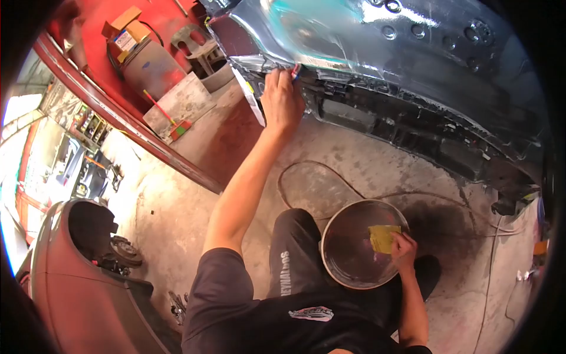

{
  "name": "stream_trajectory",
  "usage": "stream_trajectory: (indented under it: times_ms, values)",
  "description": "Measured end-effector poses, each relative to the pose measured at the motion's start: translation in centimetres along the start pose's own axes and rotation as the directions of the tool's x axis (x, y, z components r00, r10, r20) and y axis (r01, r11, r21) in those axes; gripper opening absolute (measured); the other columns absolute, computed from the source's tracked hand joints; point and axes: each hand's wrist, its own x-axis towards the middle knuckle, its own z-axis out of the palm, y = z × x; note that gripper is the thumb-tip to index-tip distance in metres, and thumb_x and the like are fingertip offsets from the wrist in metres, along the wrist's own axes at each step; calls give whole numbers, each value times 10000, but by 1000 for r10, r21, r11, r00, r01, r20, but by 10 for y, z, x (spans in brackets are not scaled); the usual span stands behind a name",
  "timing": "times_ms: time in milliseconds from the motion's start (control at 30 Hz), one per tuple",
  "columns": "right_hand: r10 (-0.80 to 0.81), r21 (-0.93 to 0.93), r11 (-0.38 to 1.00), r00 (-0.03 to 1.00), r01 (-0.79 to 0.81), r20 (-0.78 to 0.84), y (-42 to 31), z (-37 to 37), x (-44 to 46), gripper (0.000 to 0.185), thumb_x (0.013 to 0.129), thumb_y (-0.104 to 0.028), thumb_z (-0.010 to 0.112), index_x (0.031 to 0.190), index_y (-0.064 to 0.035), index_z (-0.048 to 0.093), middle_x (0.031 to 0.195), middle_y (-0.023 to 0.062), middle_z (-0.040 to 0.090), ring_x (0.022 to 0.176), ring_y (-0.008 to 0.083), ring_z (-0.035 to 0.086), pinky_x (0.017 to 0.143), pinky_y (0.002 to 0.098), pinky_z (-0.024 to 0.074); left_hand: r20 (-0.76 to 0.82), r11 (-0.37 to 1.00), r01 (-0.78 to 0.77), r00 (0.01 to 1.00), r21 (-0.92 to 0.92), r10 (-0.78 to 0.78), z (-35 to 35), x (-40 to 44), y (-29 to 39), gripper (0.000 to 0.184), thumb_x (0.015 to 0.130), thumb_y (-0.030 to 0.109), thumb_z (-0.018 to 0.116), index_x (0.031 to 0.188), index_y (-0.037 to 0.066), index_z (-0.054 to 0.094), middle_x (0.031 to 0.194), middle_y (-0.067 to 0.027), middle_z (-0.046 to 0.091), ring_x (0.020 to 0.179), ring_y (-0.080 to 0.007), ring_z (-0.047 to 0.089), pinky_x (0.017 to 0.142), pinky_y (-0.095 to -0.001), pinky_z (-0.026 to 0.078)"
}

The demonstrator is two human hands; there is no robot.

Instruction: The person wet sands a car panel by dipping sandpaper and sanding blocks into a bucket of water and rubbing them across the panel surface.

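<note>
My left hand (pixel 283 101) is closed at the lower edge of a grey-blue car body panel (pixel 354 44), which has a teal patch. A small red and blue thing (pixel 295 72) shows by its fingers; what it is I cannot make out. Between my legs stands a round bucket (pixel 323 253) with a pale rim and a dark inside. My right hand (pixel 403 251) pinches a flat, yellow rectangular pad (pixel 384 239) over the bucket's right side. Whether the pad is a sponge or abrasive sheet is unclear.
Dark, exposed bumper structure (pixel 401 127) runs beneath the panel. A hose (pixel 318 163) curves over the concrete floor. A red post (pixel 127 115) crosses at left, above a reddish car body (pixel 82 295). Behind it are a broom (pixel 178 128), a plastic chair (pixel 200 48) and boxes (pixel 127 29).
</note>
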Motion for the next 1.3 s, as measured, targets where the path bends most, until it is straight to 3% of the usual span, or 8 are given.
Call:
stream_trajectory:
  times_ms: [100, 167, 300, 400, 433, 700, 1133, 1300]
  values:
    - [63, -65, 996, 995, -57, 83, 12, 5, -7, 197, 839, 8, 598, 939, -22, 764, 834, 204, 726, 809, 414, 704, 920, 452, 572, 302, 992, -10, 952, -129, 49, 9, -38, 6, 191, 844, 65, 743, 1021, 57, 671, 903, -158, 639, 888, -390, 632, 766, -476, 531]
    - [17, -45, 999, 999, -15, 46, 1, 0, -2, 207, 811, -2, 601, 938, -24, 763, 742, 213, 668, 728, 429, 676, 801, 454, 582, 295, 933, -17, 947, -361, 131, 1, -47, 30, 195, 842, 92, 763, 1019, 61, 688, 944, -173, 672, 914, -392, 652, 780, -465, 536]
    - [-21, -84, 996, 1000, 22, 17, -3, 0, 1, 206, 797, -7, 603, 933, -16, 756, 708, 214, 646, 689, 426, 667, 737, 455, 587, 136, 926, 144, 985, -349, -103, -19, 22, 9, 163, 837, 92, 769, 972, 37, 695, 889, -203, 682, 867, -424, 667, 773, -467, 533]
    - [86, -52, 995, 992, -82, 96, 5, 2, -3, 199, 809, -38, 594, 918, -3, 756, 712, 226, 652, 662, 425, 654, 904, 446, 574, -51, 941, 212, 971, -262, -233, -27, 101, -47, 203, 841, 110, 766, 967, -36, 703, 867, -245, 692, 790, -397, 691, 734, -472, 529]
    - [75, -55, 996, 994, -70, 84, 5, 2, -4, 200, 807, -33, 590, 917, -2, 754, 700, 225, 643, 656, 426, 650, 884, 448, 575, -151, 976, 172, 970, -133, -192, -22, 126, -74, 195, 857, 121, 760, 950, -50, 750, 799, -194, 749, 707, -246, 729, 687, -382, 555]
    - [31, -13, 999, 998, -30, 55, -3, -2, 4, 193, 796, 7, 579, 915, 12, 731, 688, 228, 626, 653, 438, 638, 677, 473, 549, -245, 899, 438, 872, 5, -424, -3, 216, -70, 291, 790, 216, 704, 846, -69, 718, 917, -326, 713, 918, -496, 704, 882, -545, 548]
    - [54, 103, 993, 998, -57, 30, -7, -8, 8, 196, 812, 13, 605, 948, -20, 743, 774, 214, 666, 694, 418, 661, 624, 462, 532, -393, 997, 73, 917, 13, -62, 35, 230, 14, 247, 775, 183, 709, 806, -60, 676, 715, -240, 692, 698, -443, 683, 720, -474, 532]
    - [33, 73, 997, 999, -34, 11, -12, -11, 8, 205, 811, 16, 611, 962, -30, 743, 767, 204, 667, 688, 413, 655, 634, 455, 540, -287, 994, -69, 954, 85, 91, 40, 204, 97, 184, 957, 169, 623, 918, -11, 611, 950, -246, 640, 906, -456, 639, 796, -526, 503]
